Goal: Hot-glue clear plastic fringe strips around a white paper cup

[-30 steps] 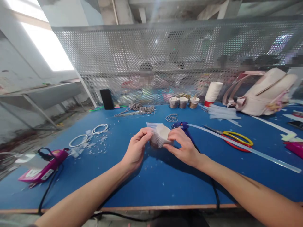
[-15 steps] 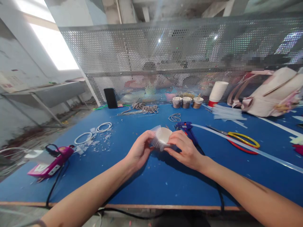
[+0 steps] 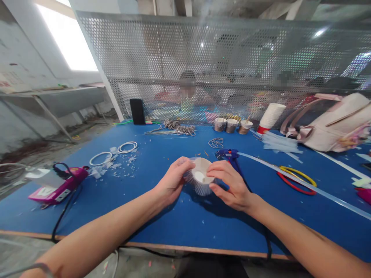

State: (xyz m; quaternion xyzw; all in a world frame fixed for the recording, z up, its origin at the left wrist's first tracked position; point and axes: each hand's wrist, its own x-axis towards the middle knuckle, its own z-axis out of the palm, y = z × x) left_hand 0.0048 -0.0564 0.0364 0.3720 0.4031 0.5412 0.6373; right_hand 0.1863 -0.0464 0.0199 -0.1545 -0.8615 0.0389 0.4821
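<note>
Cup (image 3: pixel 199 175) white w/ clear ribbed fringe; table (image 3: pixel 162 224) plain blue. Just R of cup — blue glue gun (image 3: pixel 228 155); further R, scissors (image 3: pixel 301 173) w/ yellow + red handles. Far L of cup, magenta tool (image 3: pixel 55 189). Behind cup — grey screen (image 3: pixel 174 50), hex-hole pattern.

A blue table (image 3: pixel 188 227) with a wooden front edge filled the foreground. A perforated metal screen (image 3: pixel 203 58) stood along its far side, and people showed dimly behind it. On the left, a bright window (image 3: pixel 69 42) let daylight in beside a pale wall (image 3: pixel 17 46). Below the window stood a grey metal bench (image 3: pixel 58 100) on slanted legs. The floor (image 3: pixel 37 143) near the bench was grey, dirty and strewn with scraps. Concrete beams (image 3: pixel 174 5) ran overhead, and a lamp (image 3: pixel 319 33) glowed through the screen at upper right.
</note>
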